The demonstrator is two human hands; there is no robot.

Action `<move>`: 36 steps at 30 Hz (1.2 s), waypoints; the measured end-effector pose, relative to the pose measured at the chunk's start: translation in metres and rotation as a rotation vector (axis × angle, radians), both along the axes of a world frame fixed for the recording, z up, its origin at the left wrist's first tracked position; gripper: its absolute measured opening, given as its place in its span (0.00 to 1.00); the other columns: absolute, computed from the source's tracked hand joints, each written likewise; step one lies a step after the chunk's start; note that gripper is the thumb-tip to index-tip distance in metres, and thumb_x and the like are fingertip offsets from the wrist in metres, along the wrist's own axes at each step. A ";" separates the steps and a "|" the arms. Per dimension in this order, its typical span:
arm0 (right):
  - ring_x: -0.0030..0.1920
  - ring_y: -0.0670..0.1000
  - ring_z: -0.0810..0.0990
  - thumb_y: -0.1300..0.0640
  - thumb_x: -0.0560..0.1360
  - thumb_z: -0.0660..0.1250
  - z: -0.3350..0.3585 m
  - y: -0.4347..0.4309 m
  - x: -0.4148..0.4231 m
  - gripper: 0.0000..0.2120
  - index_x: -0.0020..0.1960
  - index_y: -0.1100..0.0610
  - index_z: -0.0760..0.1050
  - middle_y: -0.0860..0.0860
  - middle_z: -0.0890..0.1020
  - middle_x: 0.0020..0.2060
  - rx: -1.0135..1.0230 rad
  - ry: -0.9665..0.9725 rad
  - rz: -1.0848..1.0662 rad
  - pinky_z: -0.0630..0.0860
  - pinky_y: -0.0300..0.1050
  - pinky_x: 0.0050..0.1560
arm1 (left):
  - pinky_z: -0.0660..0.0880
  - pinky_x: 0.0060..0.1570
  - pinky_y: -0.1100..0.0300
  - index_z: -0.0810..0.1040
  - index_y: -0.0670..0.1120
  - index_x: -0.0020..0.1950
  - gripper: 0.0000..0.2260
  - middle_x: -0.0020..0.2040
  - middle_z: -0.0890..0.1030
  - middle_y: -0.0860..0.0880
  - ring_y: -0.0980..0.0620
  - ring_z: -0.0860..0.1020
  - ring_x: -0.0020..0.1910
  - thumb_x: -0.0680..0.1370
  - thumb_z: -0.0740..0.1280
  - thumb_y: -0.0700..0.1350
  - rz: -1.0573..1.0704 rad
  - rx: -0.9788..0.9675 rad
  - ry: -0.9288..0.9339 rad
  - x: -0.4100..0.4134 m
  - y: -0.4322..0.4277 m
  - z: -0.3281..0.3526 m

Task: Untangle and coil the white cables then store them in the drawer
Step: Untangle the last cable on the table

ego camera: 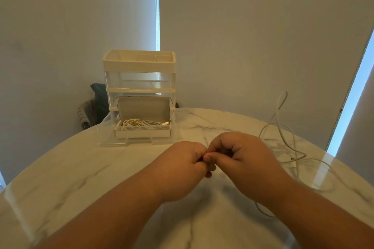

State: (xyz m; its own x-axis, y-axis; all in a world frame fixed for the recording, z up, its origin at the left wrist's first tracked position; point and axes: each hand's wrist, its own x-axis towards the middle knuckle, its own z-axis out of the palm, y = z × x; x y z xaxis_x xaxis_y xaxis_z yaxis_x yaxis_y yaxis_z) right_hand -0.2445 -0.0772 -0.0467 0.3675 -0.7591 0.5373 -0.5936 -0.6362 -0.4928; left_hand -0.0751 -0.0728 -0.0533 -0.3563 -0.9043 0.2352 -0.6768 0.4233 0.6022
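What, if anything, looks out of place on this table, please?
The loose white cable sprawls in untidy loops on the right of the marble table, one loop rearing up, while the other cables lie coiled in the open drawer.

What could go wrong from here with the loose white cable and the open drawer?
The loose white cable passes under the right forearm, so moving that arm may drag or re-knot it. The box in the open drawer already holds coils, so space may be tight.
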 end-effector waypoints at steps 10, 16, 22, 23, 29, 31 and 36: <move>0.42 0.44 0.79 0.54 0.74 0.73 -0.003 0.001 0.001 0.04 0.42 0.45 0.81 0.41 0.82 0.37 0.006 -0.024 0.042 0.73 0.34 0.39 | 0.74 0.42 0.57 0.74 0.54 0.43 0.09 0.38 0.75 0.55 0.58 0.74 0.38 0.79 0.58 0.43 0.099 -0.054 -0.066 -0.001 -0.002 -0.006; 0.43 0.40 0.79 0.54 0.74 0.72 -0.005 -0.006 -0.004 0.05 0.45 0.43 0.82 0.37 0.82 0.38 0.043 -0.030 -0.016 0.74 0.33 0.41 | 0.77 0.44 0.60 0.80 0.50 0.47 0.09 0.40 0.81 0.55 0.60 0.80 0.39 0.81 0.61 0.44 0.108 -0.039 0.001 -0.001 -0.004 -0.008; 0.43 0.40 0.79 0.54 0.75 0.72 -0.007 -0.010 -0.006 0.06 0.48 0.42 0.81 0.41 0.82 0.39 0.071 -0.025 -0.060 0.75 0.35 0.42 | 0.79 0.48 0.55 0.82 0.51 0.47 0.10 0.42 0.83 0.54 0.61 0.81 0.39 0.81 0.62 0.48 0.090 -0.017 0.011 -0.001 -0.007 -0.009; 0.44 0.40 0.78 0.53 0.75 0.72 -0.007 -0.010 -0.006 0.06 0.48 0.41 0.81 0.40 0.81 0.40 0.061 -0.025 -0.066 0.74 0.35 0.43 | 0.79 0.48 0.55 0.82 0.51 0.47 0.10 0.42 0.84 0.54 0.61 0.81 0.39 0.81 0.62 0.50 0.083 -0.006 0.020 -0.001 -0.007 -0.008; 0.48 0.38 0.77 0.54 0.77 0.69 -0.007 -0.011 -0.007 0.08 0.48 0.41 0.84 0.40 0.82 0.40 0.073 0.035 -0.034 0.71 0.31 0.44 | 0.78 0.47 0.56 0.81 0.50 0.50 0.09 0.43 0.84 0.54 0.59 0.81 0.38 0.82 0.61 0.47 0.043 0.050 0.014 -0.002 -0.002 -0.005; 0.48 0.39 0.78 0.54 0.77 0.70 -0.007 -0.012 -0.007 0.08 0.45 0.42 0.84 0.37 0.81 0.42 0.061 0.033 -0.029 0.71 0.30 0.43 | 0.78 0.46 0.56 0.80 0.50 0.49 0.09 0.41 0.83 0.53 0.59 0.79 0.38 0.82 0.60 0.47 0.045 0.041 0.001 -0.003 -0.001 -0.004; 0.47 0.39 0.79 0.53 0.75 0.72 -0.006 -0.014 -0.009 0.07 0.42 0.41 0.84 0.37 0.82 0.40 0.046 0.011 -0.039 0.71 0.31 0.43 | 0.75 0.44 0.56 0.80 0.49 0.50 0.10 0.41 0.78 0.52 0.56 0.76 0.41 0.81 0.59 0.48 0.034 -0.005 -0.023 -0.004 0.002 -0.001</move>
